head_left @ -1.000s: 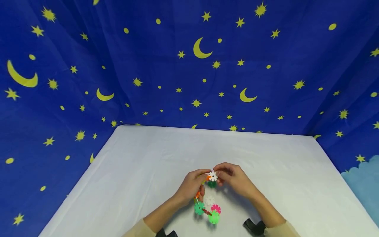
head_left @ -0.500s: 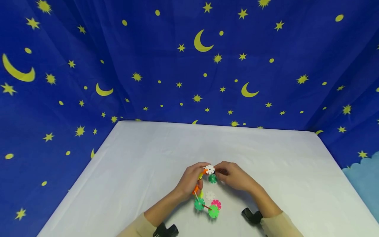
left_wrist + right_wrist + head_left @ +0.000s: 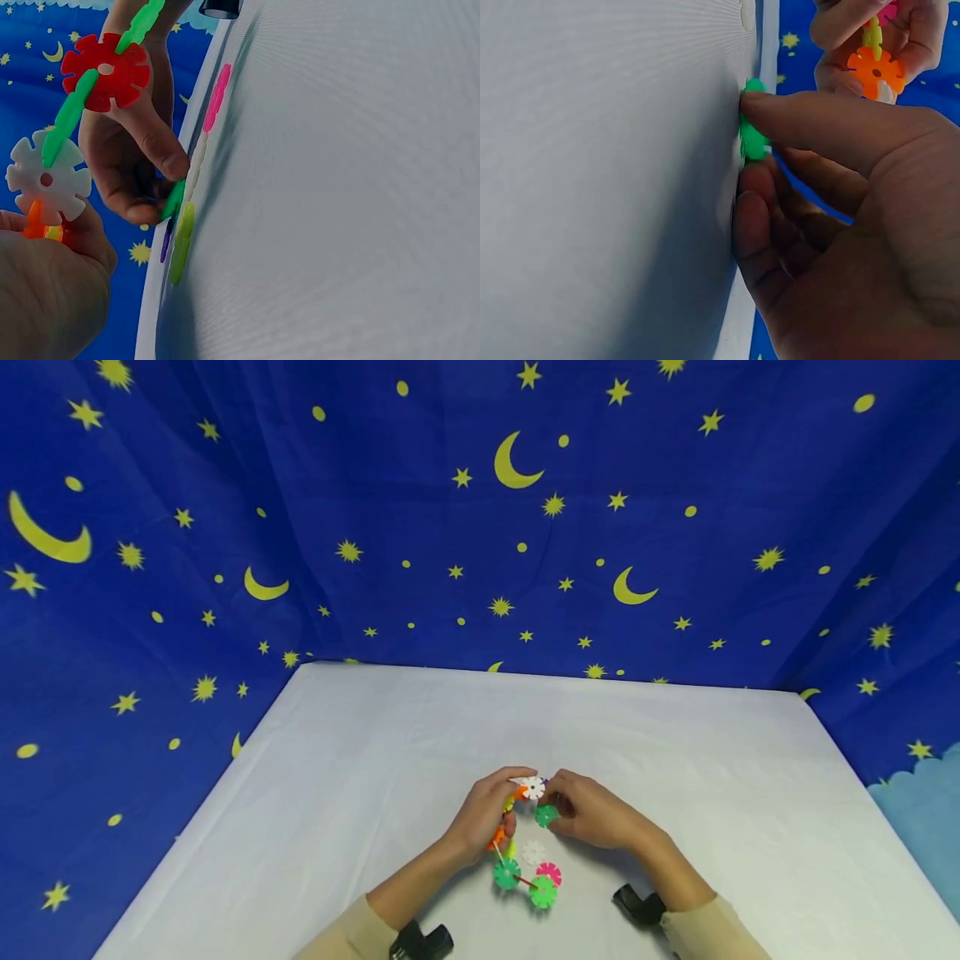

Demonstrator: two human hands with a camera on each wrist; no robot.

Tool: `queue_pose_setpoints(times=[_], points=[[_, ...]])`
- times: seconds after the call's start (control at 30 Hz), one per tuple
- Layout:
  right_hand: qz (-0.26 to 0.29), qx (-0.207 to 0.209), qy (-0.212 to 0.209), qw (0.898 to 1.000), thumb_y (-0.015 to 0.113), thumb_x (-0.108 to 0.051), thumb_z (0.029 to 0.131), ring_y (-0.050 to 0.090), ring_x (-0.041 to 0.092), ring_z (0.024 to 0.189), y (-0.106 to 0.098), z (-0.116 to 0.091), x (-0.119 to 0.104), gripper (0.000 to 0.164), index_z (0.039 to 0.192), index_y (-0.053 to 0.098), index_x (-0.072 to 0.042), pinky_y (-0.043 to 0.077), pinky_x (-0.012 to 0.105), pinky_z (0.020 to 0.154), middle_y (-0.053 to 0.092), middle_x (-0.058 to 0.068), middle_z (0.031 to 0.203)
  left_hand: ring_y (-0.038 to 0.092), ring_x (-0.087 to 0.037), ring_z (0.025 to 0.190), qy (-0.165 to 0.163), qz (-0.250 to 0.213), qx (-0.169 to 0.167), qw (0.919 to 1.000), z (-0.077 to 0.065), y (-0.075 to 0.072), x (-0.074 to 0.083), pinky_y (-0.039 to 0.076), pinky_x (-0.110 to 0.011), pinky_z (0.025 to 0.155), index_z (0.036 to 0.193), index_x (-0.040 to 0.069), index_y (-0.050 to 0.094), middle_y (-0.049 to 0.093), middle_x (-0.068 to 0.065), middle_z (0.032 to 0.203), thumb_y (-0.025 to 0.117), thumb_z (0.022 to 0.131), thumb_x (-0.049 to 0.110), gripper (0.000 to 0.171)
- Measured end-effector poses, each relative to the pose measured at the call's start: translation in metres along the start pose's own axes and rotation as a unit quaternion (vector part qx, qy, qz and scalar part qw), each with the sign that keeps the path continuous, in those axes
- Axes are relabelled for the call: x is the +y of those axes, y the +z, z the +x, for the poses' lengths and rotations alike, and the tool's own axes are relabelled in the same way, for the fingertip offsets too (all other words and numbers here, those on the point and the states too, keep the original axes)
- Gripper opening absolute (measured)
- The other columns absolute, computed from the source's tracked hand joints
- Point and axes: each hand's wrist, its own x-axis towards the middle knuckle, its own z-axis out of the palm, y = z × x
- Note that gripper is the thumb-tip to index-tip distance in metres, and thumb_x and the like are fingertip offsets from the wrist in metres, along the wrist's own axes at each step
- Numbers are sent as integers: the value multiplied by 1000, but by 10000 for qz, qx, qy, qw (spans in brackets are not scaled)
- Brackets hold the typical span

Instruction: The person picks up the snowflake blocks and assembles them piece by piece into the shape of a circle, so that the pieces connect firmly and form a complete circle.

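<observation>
Work in hand: notched plastic discs slotted edge to edge into a chain. We find the left hand point(image 3: 482, 818) curled round the upper stretch of the chain, holding it clear of the table point(image 3: 390, 760). From the palm the built part hangs down through a teal disc point(image 3: 507, 873) and a red disc point(image 3: 129, 79) to a bright green disc point(image 3: 543, 892), each set crosswise to its neighbour; at the other end a white end disc point(image 3: 533, 787) shows just past the left fingertips. The right hand point(image 3: 596, 810) has thumb and fingers together on a dark green disc point(image 3: 754, 120), low at the cloth and, it seems, tipped slightly up; we read it as apart from the chain. We judge the chain well advanced, its two ends unjoined as far as we can see; discs inside the left palm we cannot count. Left over on the cloth: a loose white disc point(image 3: 533, 852), a pink disc point(image 3: 549, 873), a yellow-green disc point(image 3: 181, 244) and a purple disc point(image 3: 166, 240). With the pinched one, that makes five pieces we would put down as not yet fitted.
</observation>
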Motion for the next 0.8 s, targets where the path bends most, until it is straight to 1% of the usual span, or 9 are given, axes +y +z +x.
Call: queue_pose_setpoints(times=[0.03,0.1,0.13,0.23,0.33,0.43,0.57,0.7,0.8], points=[[98,-26,33,9999,73,-8,83,49,9,70,0,0,0,22,101,62,-11,44,25,61,53,-3,81,40,-12,38,-26,-29,-5,10000,0,0,0,37,-22,32,132,8,57,50,-26,74,37,99,16,39],[298,-55,78,9995,72,-7,84,49,9,69,-1,-1,1,22,100,59,-13,45,25,61,53,-4,79,40,-11,38,-64,-56,6,10000,0,0,-1,37,-22,32,133,8,56,51,-28,77,36,100,16,39],[432,-55,101,9990,70,-5,84,50,10,69,-2,-2,1,22,101,58,-13,45,26,61,54,-4,78,40,-11,38,-72,-69,16,9999,0,0,-1,37,-22,32,134,9,55,52,-28,81,36,100,17,40],[766,55,120,9970,68,-3,85,53,11,70,-4,-4,3,21,101,59,-13,48,26,61,57,-5,80,41,-11,40,-68,-74,64,9999,0,0,-1,37,-22,32,136,10,53,54,-29,102,35,101,17,41],[982,285,130,9947,68,-2,84,54,12,71,-7,-5,4,21,101,62,-13,49,27,61,60,-4,84,42,-11,42,-73,-63,125,9999,0,1,-1,38,-21,32,137,11,53,54,-27,111,37,101,20,40],[1100,559,167,9922,69,-3,83,55,13,69,-10,-6,2,21,98,63,-16,49,28,59,61,-4,83,42,-11,42,-116,-17,186,9998,1,2,-1,37,-22,32,136,13,55,55,-26,111,41,102,25,39],[1368,915,176,9862,70,-4,84,57,14,68,-12,-8,1,20,96,64,-18,50,28,56,62,-3,81,40,-11,39,-138,55,275,9995,1,3,-1,37,-23,31,134,13,57,55,-26,108,47,101,28,37],[1610,1189,169,9796,70,-4,85,59,17,68,-12,-8,-3,18,97,65,-16,50,28,55,63,-2,82,40,-11,38,-164,41,327,9993,0,4,-2,37,-23,31,133,12,57,54,-27,108,47,102,28,36],[1719,1337,228,9757,68,0,86,59,19,68,-15,-8,-11,17,99,65,-11,49,27,56,64,2,83,40,-11,38,-154,-2,320,9994,0,4,-2,38,-23,31,133,12,57,54,-27,108,47,102,28,36]])
